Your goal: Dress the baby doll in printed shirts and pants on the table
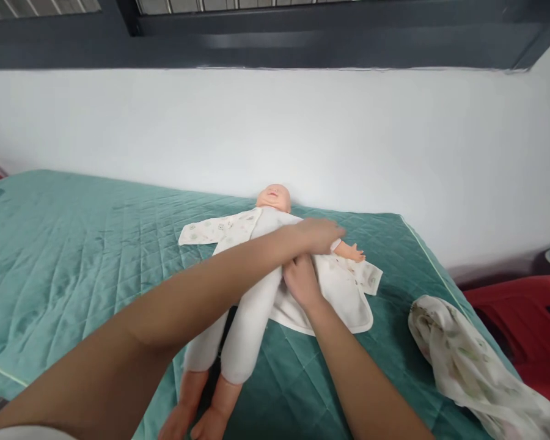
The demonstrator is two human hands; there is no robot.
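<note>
Lying face-up, the doll (254, 318), white-bodied, on a green quilted cover (96, 244) – head close to the wall, feet toward the wearer. White printed shirt (343, 299) spread beneath it; one sleeve out to the picture's left, the other lower right, near the doll's small hand. Left hand (318, 235) reaches across the torso and lies over the doll's outstretched arm; fingers blurred – cannot tell if they grip. Right hand (302, 278) just below, fingers curled against the shirt beside the torso; whether they pinch cloth, cannot tell. Farther out: bunched printed cloth (462, 360) at lower right, red plastic object (527, 330) beyond the edge, white wall (211, 134) behind, dark frame (302, 43) above.
</note>
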